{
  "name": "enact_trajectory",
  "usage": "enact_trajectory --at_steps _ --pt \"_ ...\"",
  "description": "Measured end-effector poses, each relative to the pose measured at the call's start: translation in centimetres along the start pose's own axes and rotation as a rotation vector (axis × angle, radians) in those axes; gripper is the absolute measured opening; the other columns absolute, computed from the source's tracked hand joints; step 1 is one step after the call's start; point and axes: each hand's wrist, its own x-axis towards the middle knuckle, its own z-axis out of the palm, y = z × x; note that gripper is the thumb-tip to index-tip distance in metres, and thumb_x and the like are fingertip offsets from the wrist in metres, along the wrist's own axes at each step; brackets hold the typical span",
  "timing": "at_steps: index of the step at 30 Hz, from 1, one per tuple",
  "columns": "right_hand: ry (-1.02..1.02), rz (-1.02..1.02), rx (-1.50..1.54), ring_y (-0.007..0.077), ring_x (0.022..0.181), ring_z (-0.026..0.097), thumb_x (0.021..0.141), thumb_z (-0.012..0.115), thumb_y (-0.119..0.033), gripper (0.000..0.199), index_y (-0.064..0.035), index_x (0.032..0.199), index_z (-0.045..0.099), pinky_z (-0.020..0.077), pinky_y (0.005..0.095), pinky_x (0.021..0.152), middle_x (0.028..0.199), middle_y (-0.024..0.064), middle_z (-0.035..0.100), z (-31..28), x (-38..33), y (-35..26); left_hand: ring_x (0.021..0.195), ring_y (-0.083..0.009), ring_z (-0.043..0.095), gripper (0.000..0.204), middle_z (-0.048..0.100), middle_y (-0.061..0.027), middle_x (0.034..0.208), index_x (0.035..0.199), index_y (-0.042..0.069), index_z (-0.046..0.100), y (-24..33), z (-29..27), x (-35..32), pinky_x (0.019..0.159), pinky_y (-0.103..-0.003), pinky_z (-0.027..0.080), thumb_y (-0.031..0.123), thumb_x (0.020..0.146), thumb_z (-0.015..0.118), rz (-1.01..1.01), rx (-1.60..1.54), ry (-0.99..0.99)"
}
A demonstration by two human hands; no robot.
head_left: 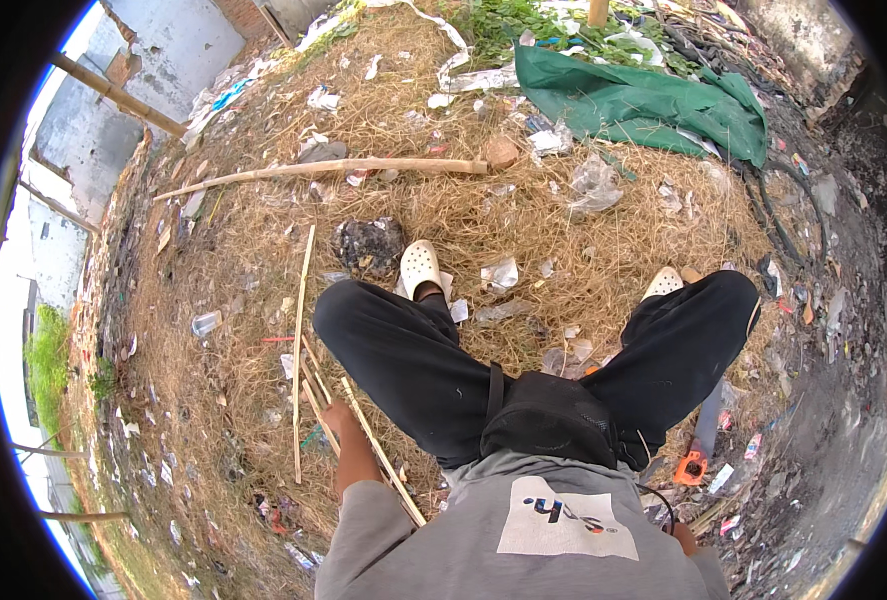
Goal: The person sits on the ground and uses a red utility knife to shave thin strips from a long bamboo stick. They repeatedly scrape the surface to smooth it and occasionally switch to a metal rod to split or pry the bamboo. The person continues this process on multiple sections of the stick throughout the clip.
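Note:
My left hand (339,418) reaches down beside my left thigh, its fingers closed around thin split bamboo strips (315,388) on the dry grass. Another long strip (381,450) slants past that wrist toward my shirt, and a separate pale strip (301,350) lies just left of the hand. Only a small part of my right hand (683,538) shows past the right side of my grey shirt; its fingers are hidden. Ahead of it rests a hand saw with an orange handle (691,467), its blade pointing away from me. A dark cord (663,497) curves near that hand.
Beyond my feet in cream clogs (421,265) lies a long bamboo pole (333,170). A charred block (368,245) sits by my left foot. Farther off are a green tarp (633,100) and a clear plastic bag (595,185). Litter dots the straw; a clear cup (206,323) lies left.

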Motion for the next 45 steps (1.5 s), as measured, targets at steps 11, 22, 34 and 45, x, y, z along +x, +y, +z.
enact_trajectory --at_steps 11,22,34,45 --pt "-0.150 -0.019 -0.039 0.0252 0.069 0.055 0.091 0.052 -0.033 0.036 -0.0058 0.115 0.055 0.0480 0.0398 0.071 0.111 0.0120 0.060 4.2 2.2 -3.2 0.113 -0.0385 0.055 0.066 0.055 -0.0223 0.124 0.128 -0.001 0.051 -3.0 -3.8 -9.1 0.096 -0.051 0.044 0.052 0.088 0.057 0.035 0.470 -0.041" --pt "-0.412 -0.528 0.111 0.0127 0.045 0.035 0.090 0.053 -0.036 0.026 -0.0108 0.092 0.050 0.0341 0.0338 0.043 0.070 0.0012 0.045 20.1 -5.2 -24.5 0.089 -0.0307 0.064 0.035 0.066 -0.0125 0.100 0.105 0.006 0.066 -11.3 0.1 -4.2 0.076 -0.044 0.051 0.033 0.083 0.069 0.137 0.327 -0.112" --pt "-0.833 -1.293 0.294 0.0019 0.040 0.030 0.092 0.063 -0.021 0.018 -0.0032 0.093 0.064 0.0214 0.0212 0.037 0.062 -0.0024 0.049 27.0 -44.0 -26.6 0.062 -0.0121 0.064 0.018 0.068 -0.0085 0.075 0.086 -0.003 0.063 20.5 -11.0 -13.4 0.055 -0.023 0.049 0.013 0.087 0.071 0.516 -0.466 -0.631" --pt "-1.966 -1.402 -0.436 0.0015 0.060 0.046 0.083 0.075 -0.032 0.036 -0.0008 0.101 0.069 0.0379 0.0211 0.053 0.075 -0.0011 0.061 24.4 -68.1 -10.3 0.057 -0.0070 0.061 0.015 0.066 -0.0056 0.070 0.079 0.002 0.060 37.7 -17.6 -29.1 0.050 -0.021 0.051 0.009 0.085 0.072 0.921 -0.626 -0.949"
